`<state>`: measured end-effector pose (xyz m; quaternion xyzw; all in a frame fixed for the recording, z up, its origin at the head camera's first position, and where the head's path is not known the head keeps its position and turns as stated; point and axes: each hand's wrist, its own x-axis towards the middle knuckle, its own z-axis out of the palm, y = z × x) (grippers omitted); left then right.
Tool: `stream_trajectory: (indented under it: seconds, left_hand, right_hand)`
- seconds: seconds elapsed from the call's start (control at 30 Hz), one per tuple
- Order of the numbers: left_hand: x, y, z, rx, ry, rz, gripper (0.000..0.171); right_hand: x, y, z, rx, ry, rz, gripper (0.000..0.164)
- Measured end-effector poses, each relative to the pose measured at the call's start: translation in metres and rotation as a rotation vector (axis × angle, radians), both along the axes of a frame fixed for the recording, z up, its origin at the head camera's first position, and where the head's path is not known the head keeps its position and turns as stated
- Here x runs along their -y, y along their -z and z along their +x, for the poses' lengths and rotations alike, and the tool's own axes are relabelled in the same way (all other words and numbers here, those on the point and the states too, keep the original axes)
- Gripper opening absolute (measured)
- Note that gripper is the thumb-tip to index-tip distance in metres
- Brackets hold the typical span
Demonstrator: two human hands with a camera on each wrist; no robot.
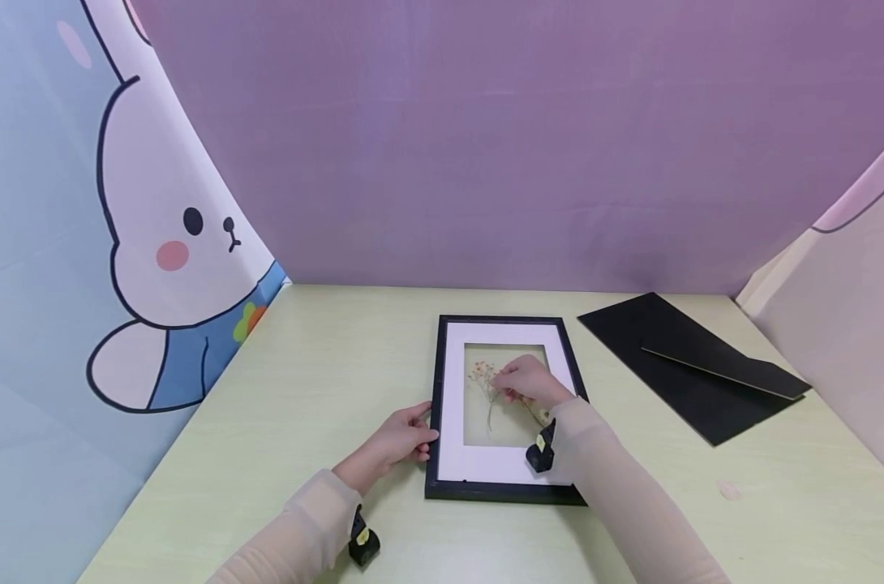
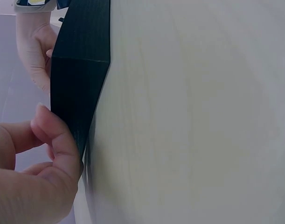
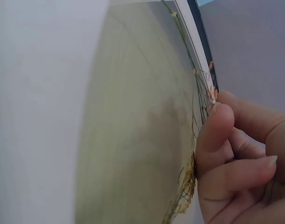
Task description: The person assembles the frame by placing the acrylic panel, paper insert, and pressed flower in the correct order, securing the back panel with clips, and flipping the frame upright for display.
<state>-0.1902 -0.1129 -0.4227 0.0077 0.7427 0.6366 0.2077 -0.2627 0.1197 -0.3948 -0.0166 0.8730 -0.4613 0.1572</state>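
Note:
A black picture frame (image 1: pixel 506 491) with a white mat (image 1: pixel 452 405) lies on the table. My left hand (image 1: pixel 404 438) holds the frame's left side, its fingertips against the black outer edge (image 2: pixel 79 84) in the left wrist view. Over the mat's window my right hand (image 1: pixel 527 380) pinches a dried flower sprig (image 1: pixel 488 396) with small orange-pink blossoms, between thumb and index finger. In the right wrist view its thin green stem (image 3: pixel 186 46) runs up past the fingertips. A second dried flower (image 1: pixel 535 414) shows in the window beside the right wrist, partly hidden by the sleeve.
Two black boards (image 1: pixel 635 357) lie overlapping on the table right of the frame, the upper one bent up a little. A small pale pink petal-like piece (image 1: pixel 730 490) lies near the front right. A purple backdrop (image 1: pixel 508 146) stands behind the pale table (image 1: pixel 325 349).

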Motion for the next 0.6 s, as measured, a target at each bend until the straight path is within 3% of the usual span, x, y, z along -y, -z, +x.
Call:
stream_trajectory:
  seconds: [0.6]
  left_hand:
    - [-0.0004, -0.002, 0.0013, 0.002, -0.005, -0.007, 0.062]
  right_hand:
    - [-0.0088, 0.0011, -0.0023, 0.026, 0.0, -0.084, 0.021]
